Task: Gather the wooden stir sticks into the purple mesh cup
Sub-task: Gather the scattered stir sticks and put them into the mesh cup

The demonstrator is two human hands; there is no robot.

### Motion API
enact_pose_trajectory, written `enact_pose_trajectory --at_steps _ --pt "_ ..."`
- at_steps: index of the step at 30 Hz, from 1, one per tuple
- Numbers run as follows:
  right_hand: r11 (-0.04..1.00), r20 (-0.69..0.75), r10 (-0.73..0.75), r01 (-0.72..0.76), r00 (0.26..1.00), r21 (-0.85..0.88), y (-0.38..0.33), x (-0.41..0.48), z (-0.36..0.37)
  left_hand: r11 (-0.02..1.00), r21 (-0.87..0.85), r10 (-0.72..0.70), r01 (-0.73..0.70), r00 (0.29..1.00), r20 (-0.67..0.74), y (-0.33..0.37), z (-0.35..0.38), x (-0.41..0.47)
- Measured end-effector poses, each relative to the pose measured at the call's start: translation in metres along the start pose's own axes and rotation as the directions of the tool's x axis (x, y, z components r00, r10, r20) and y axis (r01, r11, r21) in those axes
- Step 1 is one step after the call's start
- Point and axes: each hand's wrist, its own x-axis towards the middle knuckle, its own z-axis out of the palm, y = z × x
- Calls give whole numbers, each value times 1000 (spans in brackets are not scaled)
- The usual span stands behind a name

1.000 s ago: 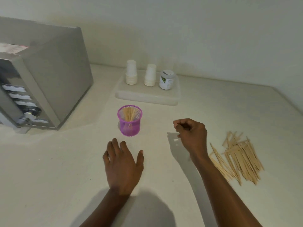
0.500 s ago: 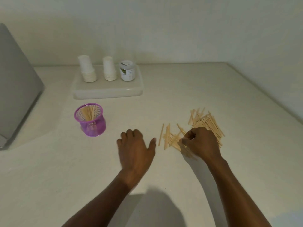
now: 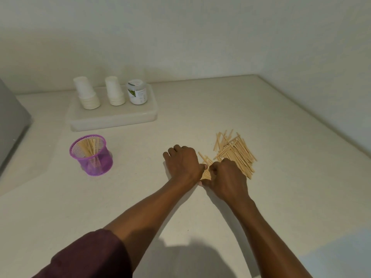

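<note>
The purple mesh cup (image 3: 91,156) stands upright on the left of the counter with several wooden stir sticks inside it. A loose pile of wooden stir sticks (image 3: 234,152) lies on the counter right of centre. My left hand (image 3: 183,163) and my right hand (image 3: 227,178) meet at the near left edge of that pile. Both press in on a small bunch of sticks (image 3: 205,174) squeezed between them on the counter. My right hand is curled over the bunch; my left hand pushes against it from the left. Most of the bunch is hidden by my hands.
A white tray (image 3: 112,119) at the back holds two stacks of white paper cups (image 3: 86,95) and a small white jar (image 3: 137,92). A grey appliance (image 3: 11,121) sits at the left edge. Walls close the counter at the back and right.
My view swung right. My right hand went from mid-counter to the pile, and my left hand followed, leaving its flat rest to close in beside it on the sticks.
</note>
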Motion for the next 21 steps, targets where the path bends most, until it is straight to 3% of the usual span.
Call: enact_pose_trajectory --at_steps 9,14,21 --pt "999 -66 -32 34 997 34 -3 -4 3 994 -89 -58 60 998 23 5 -9 17" --pt "999 -117 -50 50 992 -4 -5 -7 4 980 -155 -107 124 988 116 -6 -16 29" --pt "997 -171 -71 70 983 -12 -1 -6 5 970 -209 -93 122 985 145 -18 -22 26"
